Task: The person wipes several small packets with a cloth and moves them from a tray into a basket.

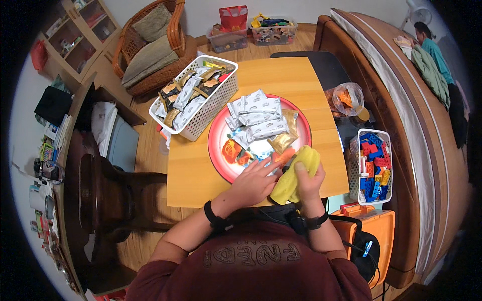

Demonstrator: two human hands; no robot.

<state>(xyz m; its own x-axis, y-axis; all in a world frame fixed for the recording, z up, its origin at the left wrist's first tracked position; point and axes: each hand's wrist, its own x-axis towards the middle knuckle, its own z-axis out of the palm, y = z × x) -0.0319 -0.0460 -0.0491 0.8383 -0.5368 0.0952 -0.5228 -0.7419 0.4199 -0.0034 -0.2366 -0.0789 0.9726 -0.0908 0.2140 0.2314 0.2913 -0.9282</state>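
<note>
My right hand (311, 182) grips a folded yellow cloth (288, 184) at the near right rim of a round, red-rimmed tray (214, 150) with a floral print. Fingers spread, my left hand (256, 182) reaches over the tray's near edge, its fingertips close beside the cloth. I cannot tell whether they touch it. A small dark thing shows between the cloth and those fingers, too hidden to name. Several silver-white wrapped packets (260, 109) lie heaped on the tray, with gold packets (282, 141) at their right side. The tray rests on a wooden table (188, 180).
A white perforated basket (207, 118) of wrapped packets stands at the table's far left. To the right are a basket of toy bricks (374, 165), a plastic bag (350, 99) and a bed (425, 150). A dark wooden chair (109, 203) is left. A person (437, 56) is beyond the bed.
</note>
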